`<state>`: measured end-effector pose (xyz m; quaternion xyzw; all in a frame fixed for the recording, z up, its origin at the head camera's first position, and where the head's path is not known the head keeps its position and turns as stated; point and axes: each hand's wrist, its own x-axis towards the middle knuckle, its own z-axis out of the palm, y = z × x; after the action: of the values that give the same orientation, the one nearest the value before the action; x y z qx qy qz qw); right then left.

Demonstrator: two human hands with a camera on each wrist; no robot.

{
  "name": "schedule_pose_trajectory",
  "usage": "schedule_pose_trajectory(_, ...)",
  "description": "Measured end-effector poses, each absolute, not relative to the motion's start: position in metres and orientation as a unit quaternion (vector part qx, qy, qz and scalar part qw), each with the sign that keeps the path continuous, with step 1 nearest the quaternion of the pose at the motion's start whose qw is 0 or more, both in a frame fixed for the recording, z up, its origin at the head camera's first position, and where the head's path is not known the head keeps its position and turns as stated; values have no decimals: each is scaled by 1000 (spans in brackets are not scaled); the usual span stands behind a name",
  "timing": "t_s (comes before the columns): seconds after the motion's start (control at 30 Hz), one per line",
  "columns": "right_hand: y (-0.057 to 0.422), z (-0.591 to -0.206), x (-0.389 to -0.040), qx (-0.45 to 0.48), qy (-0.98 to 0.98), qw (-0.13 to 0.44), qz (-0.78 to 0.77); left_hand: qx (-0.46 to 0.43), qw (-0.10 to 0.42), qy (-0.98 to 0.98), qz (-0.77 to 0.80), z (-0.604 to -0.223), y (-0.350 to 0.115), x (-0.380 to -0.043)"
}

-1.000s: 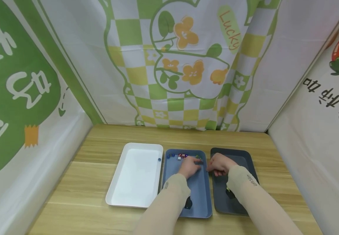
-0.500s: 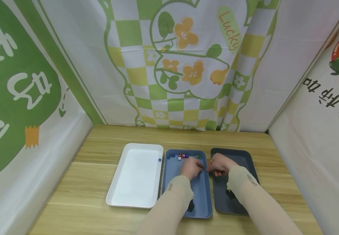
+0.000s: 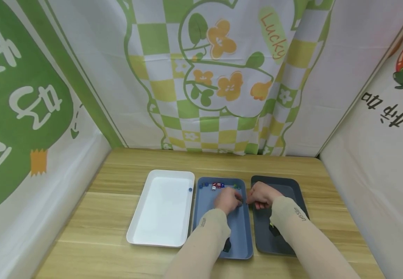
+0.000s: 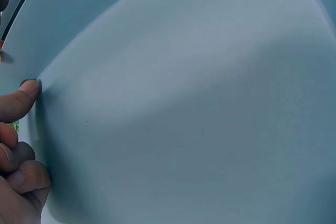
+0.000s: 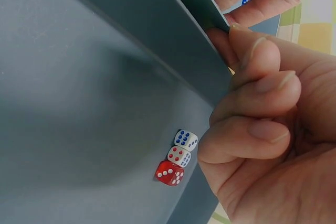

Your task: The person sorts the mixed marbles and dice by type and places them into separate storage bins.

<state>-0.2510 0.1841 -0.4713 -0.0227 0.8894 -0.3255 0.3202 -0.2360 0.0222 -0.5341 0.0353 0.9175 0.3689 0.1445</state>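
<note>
My left hand (image 3: 227, 199) is inside the blue tray (image 3: 238, 236), its fingertips together at the right wall. In the left wrist view one fingertip (image 4: 30, 87) touches that wall while other fingers curl below; I cannot tell whether they hold something small. My right hand (image 3: 261, 195) reaches over the dark grey tray (image 3: 262, 236) and pinches the blue tray's rim between thumb and index finger, the other fingers curled. Red, white and blue dice (image 3: 218, 186) lie along the blue tray's far end, between small blue balls (image 3: 203, 185) and green balls (image 3: 235, 186).
A white tray (image 3: 161, 209) stands at the left, with one small blue ball (image 3: 190, 190) by its right wall. Two white dice (image 5: 182, 148) and a red die (image 5: 169, 173) sit in the dark tray, hidden in the head view. A curtain (image 3: 222, 128) hangs behind the table.
My left hand has drawn back from the green balls at the far end to the blue tray's right wall, its fingers closing together. My right hand has stayed in place.
</note>
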Motion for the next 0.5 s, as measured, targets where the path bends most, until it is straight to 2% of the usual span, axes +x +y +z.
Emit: schedule_pose_trajectory(0.5,184,-473,-252,-23,890,320,-324,115,88,903,405,-514,0,-253)
